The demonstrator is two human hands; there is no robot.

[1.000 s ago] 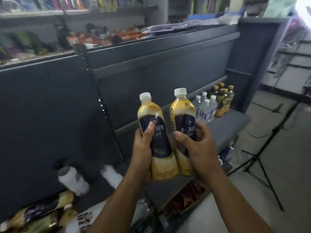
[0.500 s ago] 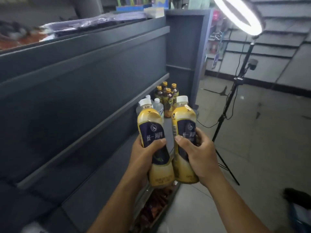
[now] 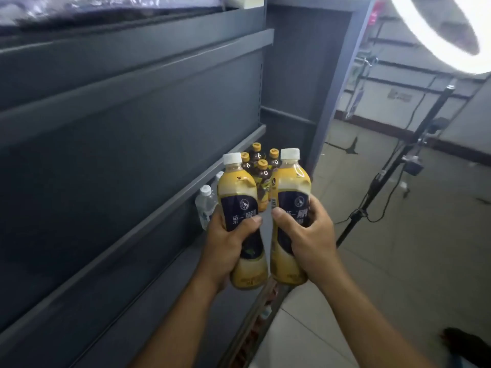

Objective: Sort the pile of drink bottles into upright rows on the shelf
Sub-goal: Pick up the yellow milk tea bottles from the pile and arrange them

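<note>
My left hand [image 3: 228, 245] grips a yellow milk-tea bottle [image 3: 237, 192] with a white cap and dark label, held upright. Close beside it, my right hand [image 3: 309, 235] grips a second, matching yellow bottle [image 3: 293, 181], also upright. Both bottles hang in the air above the grey shelf board [image 3: 164, 296]. Behind them, at the shelf's far end, stand several dark tea bottles with yellow caps [image 3: 261, 172] and clear water bottles [image 3: 206, 205], all upright and partly hidden by the held bottles.
The shelf's grey back panel [image 3: 119, 128] fills the left. A grey end post [image 3: 332, 83] closes the shelf at the far end. A ring light [image 3: 449, 38] on a black stand [image 3: 385, 171] rises from the tiled floor at right. Snack packets [image 3: 255, 330] lie below the shelf edge.
My view has swung right along the shelf, and the upright bottles at the far end have come closer. The pile of lying bottles has left the view. Both hands keep their bottles.
</note>
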